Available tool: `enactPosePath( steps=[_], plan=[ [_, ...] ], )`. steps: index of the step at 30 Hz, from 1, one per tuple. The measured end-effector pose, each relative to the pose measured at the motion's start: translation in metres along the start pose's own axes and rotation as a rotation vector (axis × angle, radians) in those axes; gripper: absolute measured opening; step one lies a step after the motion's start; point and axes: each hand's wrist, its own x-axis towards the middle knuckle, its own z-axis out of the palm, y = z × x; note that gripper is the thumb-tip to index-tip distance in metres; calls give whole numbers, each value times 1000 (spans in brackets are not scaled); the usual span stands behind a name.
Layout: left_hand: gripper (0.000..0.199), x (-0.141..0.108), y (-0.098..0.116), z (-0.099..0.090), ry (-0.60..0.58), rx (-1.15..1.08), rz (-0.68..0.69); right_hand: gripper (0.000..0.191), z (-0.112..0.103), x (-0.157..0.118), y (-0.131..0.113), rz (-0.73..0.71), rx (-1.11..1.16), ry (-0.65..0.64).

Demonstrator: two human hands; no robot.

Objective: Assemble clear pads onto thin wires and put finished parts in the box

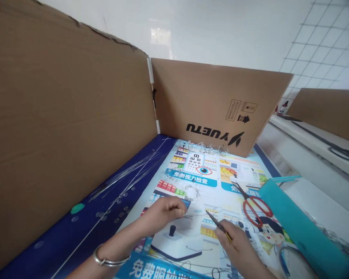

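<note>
My left hand, with a silver bangle on its wrist, rests on a printed paper poster with its fingers curled together. Whether they pinch anything small is hard to see. My right hand grips a slim pointed tool with a dark tip and yellow end. Thin wire pieces and clear beads lie around both hands. Red-handled scissors lie to the right of the tool, apart from my right hand. Long thin metal rods lie on a dark blue strip at the left.
Brown cardboard panels stand along the left and far sides, one printed YUETU. A teal folder lies at the right edge of the poster. Beyond it are a white counter with a black cable and a white tiled wall.
</note>
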Motion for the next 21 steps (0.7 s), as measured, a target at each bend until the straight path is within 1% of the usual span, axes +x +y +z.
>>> enactPosePath(
  steps=[3, 5, 7, 9, 13, 18, 21],
  plan=[
    [20, 0, -4, -14, -21, 300, 23, 31, 5, 3, 7, -8, -67, -19],
    [20, 0, -8, -20, -3, 386, 27, 31, 8, 5, 11, -11, -95, -37],
    [20, 0, -12, -22, 26, 381, 33, 31, 10, 7, 12, -14, -102, -54],
    [20, 2, -13, -22, 60, 328, 34, 31, 10, 8, 11, -12, -89, -66],
    [15, 3, -10, -16, 91, 244, 52, 32, 8, 9, 4, 3, -53, -95],
    [20, 1, -1, 1, 67, 266, 209, 31, 7, 6, -3, -6, -20, -99],
    [20, -3, 1, 9, 79, 302, 258, 32, 7, 5, -3, 4, -7, -84]
  ],
)
